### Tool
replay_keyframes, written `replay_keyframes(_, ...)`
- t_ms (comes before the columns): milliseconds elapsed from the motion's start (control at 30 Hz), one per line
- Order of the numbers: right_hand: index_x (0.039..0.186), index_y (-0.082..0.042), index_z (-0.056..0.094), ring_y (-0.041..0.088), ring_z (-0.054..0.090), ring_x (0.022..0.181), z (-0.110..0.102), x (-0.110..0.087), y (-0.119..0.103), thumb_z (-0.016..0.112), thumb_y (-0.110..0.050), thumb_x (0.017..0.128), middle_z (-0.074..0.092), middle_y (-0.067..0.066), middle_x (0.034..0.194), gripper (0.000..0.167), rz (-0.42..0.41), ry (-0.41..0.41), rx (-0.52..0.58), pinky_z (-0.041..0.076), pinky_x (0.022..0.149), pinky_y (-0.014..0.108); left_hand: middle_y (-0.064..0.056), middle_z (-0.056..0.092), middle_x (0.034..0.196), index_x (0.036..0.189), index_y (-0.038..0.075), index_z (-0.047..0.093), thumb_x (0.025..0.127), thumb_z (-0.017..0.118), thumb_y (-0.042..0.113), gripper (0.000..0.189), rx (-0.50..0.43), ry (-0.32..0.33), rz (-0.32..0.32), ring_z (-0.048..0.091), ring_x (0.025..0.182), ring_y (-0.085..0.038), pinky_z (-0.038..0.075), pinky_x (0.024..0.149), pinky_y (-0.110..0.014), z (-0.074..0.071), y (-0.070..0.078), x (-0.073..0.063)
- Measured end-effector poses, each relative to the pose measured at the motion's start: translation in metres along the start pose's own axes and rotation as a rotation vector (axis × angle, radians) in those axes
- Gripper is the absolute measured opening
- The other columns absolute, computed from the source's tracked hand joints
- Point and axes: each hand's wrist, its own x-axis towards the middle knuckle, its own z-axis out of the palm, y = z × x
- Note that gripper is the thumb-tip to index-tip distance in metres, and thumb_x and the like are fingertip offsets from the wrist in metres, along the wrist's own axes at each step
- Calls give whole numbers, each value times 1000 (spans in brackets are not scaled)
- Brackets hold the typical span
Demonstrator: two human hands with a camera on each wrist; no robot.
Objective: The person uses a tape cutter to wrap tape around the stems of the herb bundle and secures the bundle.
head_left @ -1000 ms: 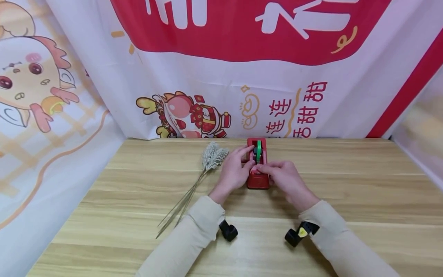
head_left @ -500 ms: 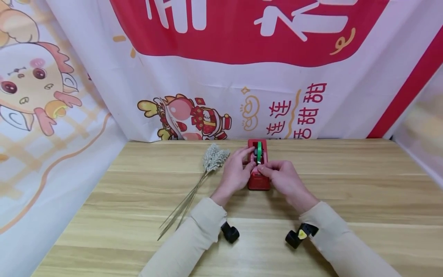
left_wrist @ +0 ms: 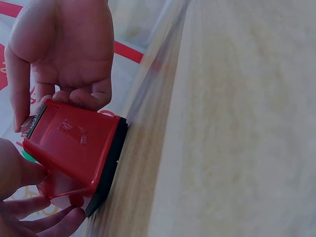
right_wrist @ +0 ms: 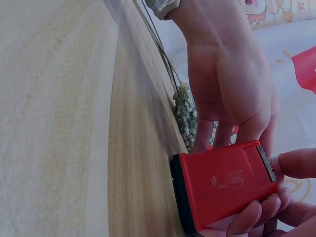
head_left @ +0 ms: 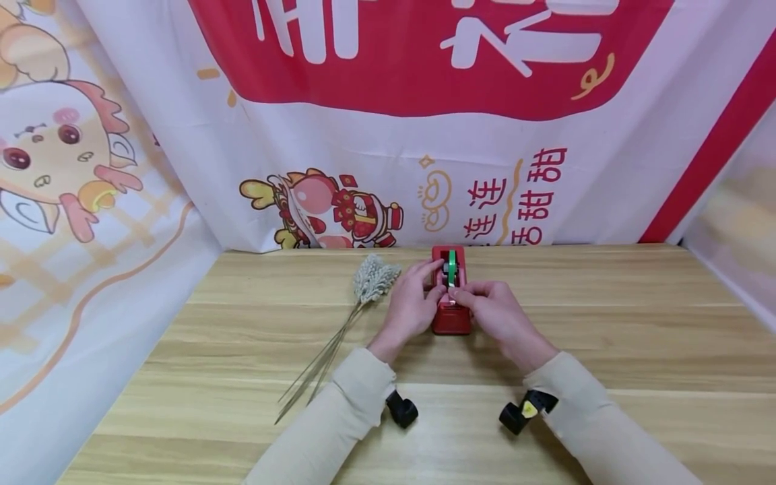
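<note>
A red tape dispenser (head_left: 451, 326) sits upright on a wood-grain counter (head_left: 618, 330), near its far edge, below a printed cloth (head_left: 364, 141). Its body is glossy plastic on a black base (right_wrist: 182, 197), with a green roll (head_left: 452, 261) standing on edge inside. A toothed metal cutter (right_wrist: 267, 163) runs along the top of the end nearest the person; below it, the sloping red face carries a shiny, ragged-edged patch (right_wrist: 226, 179). The left hand (head_left: 412, 303) grips the left side, thumb above and fingers against the wall. The right hand (head_left: 500, 316) has its lower fingers curled against the right side, thumb and forefinger pinching a short strip of tape (head_left: 451, 289) at the cutter. Dried stalks (head_left: 374, 277) with grey heads lie left of the dispenser.
</note>
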Motion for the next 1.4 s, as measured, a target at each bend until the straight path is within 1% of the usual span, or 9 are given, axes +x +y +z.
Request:
replay_keyframes(133,117,0,72,15,56,90,-1,-1,1,61,-27,108,69,0,100,30,-3,-4,2,51,81,30,-11,55,159,151,17,60,103,68,14,49,5,-8,-10,50,149,-33,37,125,-51,1,-1,0)
replay_keyframes(300,128,0,71,17,59,98,-3,-3,1,61,-27,108,73,6,114,36,-6,-23,-3,52,87,31,-12,55,160,152,17,60,103,68,14,49,-14,-10,-28,49,149,-33,37,125,-51,2,0,0)
replay_keyframes(467,135,-1,69,19,58,104,-4,-5,0,61,-28,108,72,10,126,40,6,-34,-6,52,89,32,-11,54,160,152,18,59,104,68,14,49,-19,-12,-38,48,149,-33,36,125,-52,1,1,-1)
replay_keyframes(633,135,-2,70,20,56,108,-5,-6,-1,62,-29,107,72,10,128,40,10,-42,-9,51,90,32,-11,54,161,152,18,59,104,68,14,49,-23,-17,-44,48,150,-33,35,126,-52,1,2,-1)
replay_keyframes(800,135,-2,70,21,54,112,-6,-7,-1,62,-28,107,70,11,129,39,5,-46,-18,50,91,34,-10,54,160,152,19,60,104,68,14,49,-29,-18,-45,49,149,-32,37,125,-51,2,2,0)
replay_keyframes(967,130,-2,73,21,55,112,-6,-8,-2,63,-27,106,70,11,129,36,-1,-38,-23,51,91,33,-11,55,159,152,17,60,104,68,14,49,-31,-7,-35,52,146,-32,41,122,-50,2,1,1)
replay_keyframes(1200,124,0,75,20,56,110,-6,-8,-4,64,-25,104,71,11,128,33,-19,-39,-31,51,91,34,-12,55,159,152,18,60,103,69,14,49,-27,-4,-27,52,146,-33,40,123,-51,0,2,1)
replay_keyframes(1267,123,0,75,20,56,110,-6,-9,-5,64,-25,105,71,11,128,33,-23,-39,-36,51,91,34,-12,55,159,151,17,60,103,69,14,49,-29,-3,-26,54,144,-33,41,122,-51,0,3,1)
replay_keyframes(1400,125,-1,74,22,57,112,-6,-11,-6,63,-25,105,71,13,130,34,-9,-44,-36,50,93,36,-10,55,159,152,19,59,104,68,14,49,-34,-18,-43,57,140,-32,45,119,-48,0,2,1)
